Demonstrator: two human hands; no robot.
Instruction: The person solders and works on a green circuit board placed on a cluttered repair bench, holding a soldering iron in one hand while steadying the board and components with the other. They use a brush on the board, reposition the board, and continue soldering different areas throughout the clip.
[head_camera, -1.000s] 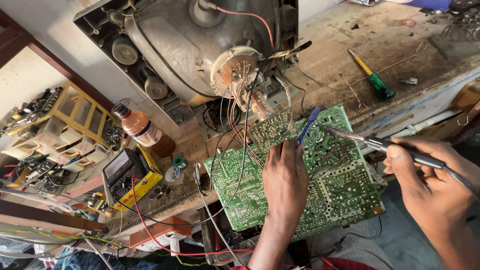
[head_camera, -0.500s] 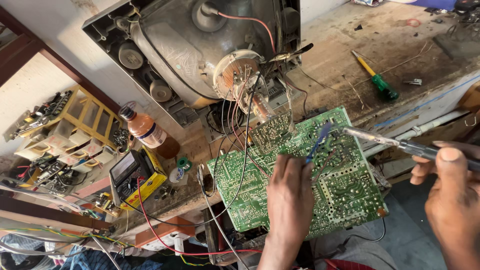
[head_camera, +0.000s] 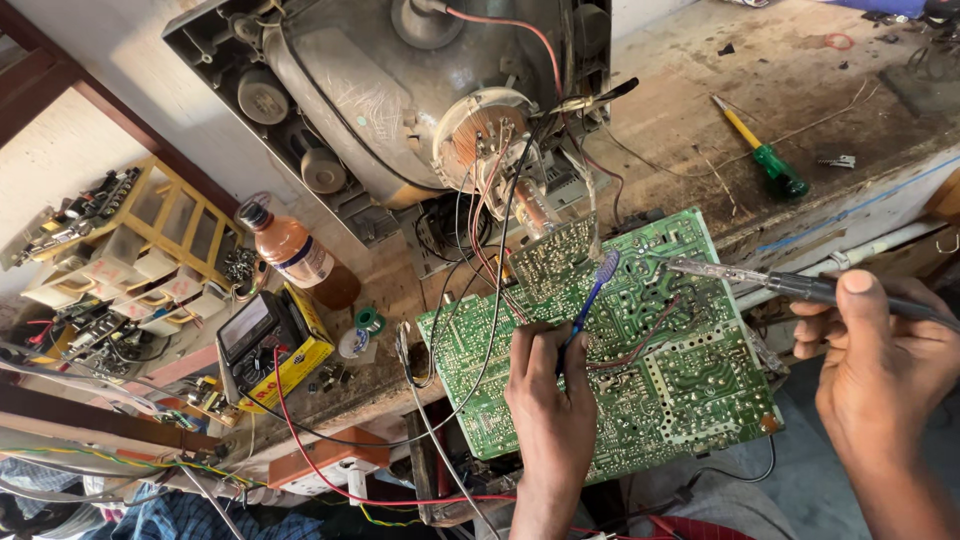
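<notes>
A grey picture tube in its open black plastic housing (head_camera: 400, 110) lies across the far left part of the worn wooden counter (head_camera: 700, 110), with red, white and black wires running from its neck down to a green rectangular circuit board (head_camera: 660, 360). The board lies solder side up and overhangs the counter's near edge. The left hand (head_camera: 550, 410) rests on the board's near half, its fingers closed around a blue-handled toothbrush (head_camera: 590, 300) whose head touches the board near its far edge. The right hand (head_camera: 880, 370), off the board's right end, has its fingers wrapped on a dark-handled soldering iron (head_camera: 780, 285), whose tip points left over the board's far right corner. Near the counter's left edge stands a brown plastic bottle with a white and blue label (head_camera: 295, 255); just nearer sits a black multimeter on a yellow box (head_camera: 270, 340). A yellow and green screwdriver (head_camera: 760, 150) lies toward the far right.
</notes>
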